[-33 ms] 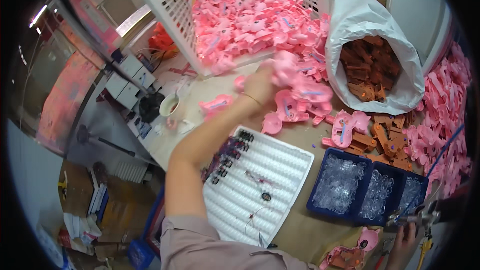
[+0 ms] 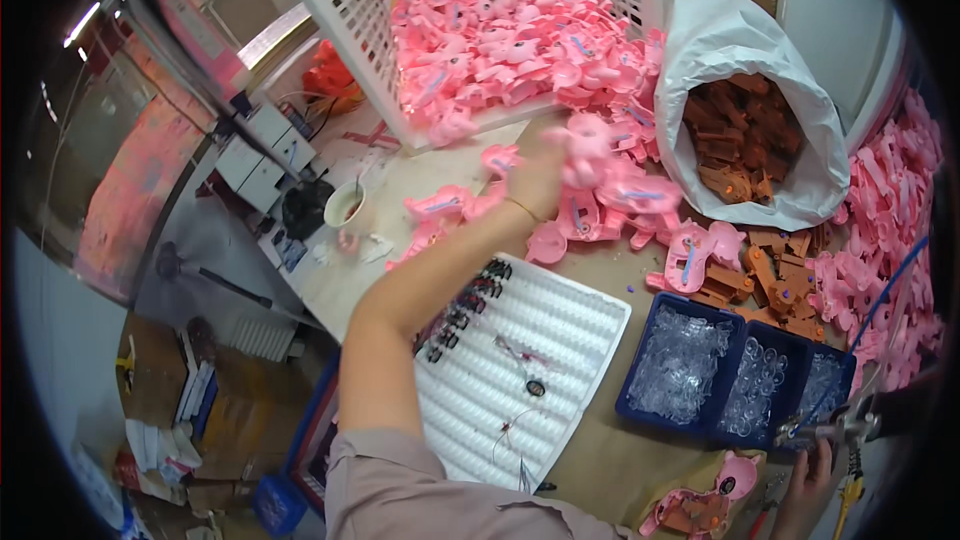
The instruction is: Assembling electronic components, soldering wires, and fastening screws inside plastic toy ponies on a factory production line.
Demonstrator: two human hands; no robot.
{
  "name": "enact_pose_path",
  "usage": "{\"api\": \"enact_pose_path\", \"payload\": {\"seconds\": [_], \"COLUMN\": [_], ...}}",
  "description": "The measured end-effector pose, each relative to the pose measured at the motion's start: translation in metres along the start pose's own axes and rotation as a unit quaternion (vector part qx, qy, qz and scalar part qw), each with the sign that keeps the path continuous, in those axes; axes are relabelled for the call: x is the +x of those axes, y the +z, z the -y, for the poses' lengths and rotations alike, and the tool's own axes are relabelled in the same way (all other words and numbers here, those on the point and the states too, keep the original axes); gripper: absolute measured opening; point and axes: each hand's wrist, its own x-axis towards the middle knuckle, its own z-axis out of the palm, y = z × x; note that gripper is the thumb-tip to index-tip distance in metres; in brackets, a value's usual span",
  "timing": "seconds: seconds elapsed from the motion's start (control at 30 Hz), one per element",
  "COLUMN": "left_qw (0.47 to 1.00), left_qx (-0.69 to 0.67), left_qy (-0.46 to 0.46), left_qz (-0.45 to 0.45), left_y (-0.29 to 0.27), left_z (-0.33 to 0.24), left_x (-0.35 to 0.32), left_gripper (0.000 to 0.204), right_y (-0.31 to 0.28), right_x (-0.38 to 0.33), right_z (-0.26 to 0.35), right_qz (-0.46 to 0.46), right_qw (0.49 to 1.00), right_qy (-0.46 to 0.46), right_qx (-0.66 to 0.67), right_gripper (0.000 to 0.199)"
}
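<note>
My left hand (image 2: 540,180), smeared by motion, is closed on a pink plastic animal-shaped shell (image 2: 588,148) above a loose heap of the same parts. Another blurred pink shell (image 2: 640,194) lies against it on the right. Under my left forearm is a white ribbed foam tray (image 2: 560,340) with small black wired parts along its left side. My right hand (image 2: 805,495) is low at the right edge with its fingertips up, just below a metal clamp-like fixture (image 2: 835,428). Beside it lies an opened pink shell (image 2: 738,475) with a brown part in it.
A white basket (image 2: 345,35) full of pink shells stands at the back. Right of it, a white sack (image 2: 700,40) holds brown parts. A blue divided bin (image 2: 700,423) holds clear plastic pieces. A cup (image 2: 347,206) stands left; pink parts (image 2: 900,200) pile up far right.
My left hand and the pink shell have shifted slightly right and down. More pink shells show left of my wrist. My right hand looks unmoved.
</note>
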Motion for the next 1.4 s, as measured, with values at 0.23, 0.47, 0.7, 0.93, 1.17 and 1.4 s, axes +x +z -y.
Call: {"api": "enact_pose_path", "payload": {"seconds": [0.23,0.47,0.7,0.93,1.17,1.4], "left_qw": [0.96,0.885,0.94,0.885,0.983,0.716], "left_qx": [-0.192,-0.017,0.246,0.459,0.121,-0.655], "left_qy": [-0.146,-0.427,-0.225,0.049,0.023,-0.235], "left_qz": [0.138,0.183,0.068,-0.066,-0.138,-0.06], "left_y": [-0.055,-0.096,-0.11,-0.113,-0.116,-0.052], "left_z": [-0.004,0.137,0.2,0.022,-0.073,-0.197], "left_x": [-0.032,-0.122,-0.146,-0.029,-0.122,-0.292], "left_gripper": [0.054,0.058,0.054,0.031,0.036,0.044], "right_y": [-0.008,-0.011,-0.009,-0.009,0.001,0.031], "right_x": [-0.028,-0.083,-0.085,-0.104,-0.12,-0.128], "right_z": [-0.047,-0.077,-0.049,-0.031,-0.015,-0.015], "right_qz": [-0.084,-0.086,0.006,0.008,0.085,0.049], "right_qw": [0.988,0.948,0.941,0.92,0.949,0.99], "right_qy": [-0.011,0.133,0.12,0.118,0.075,-0.128], "right_qx": [0.126,0.275,0.316,0.375,0.295,0.012], "right_gripper": [0.035,0.039,0.036,0.035,0.03,0.029]}}
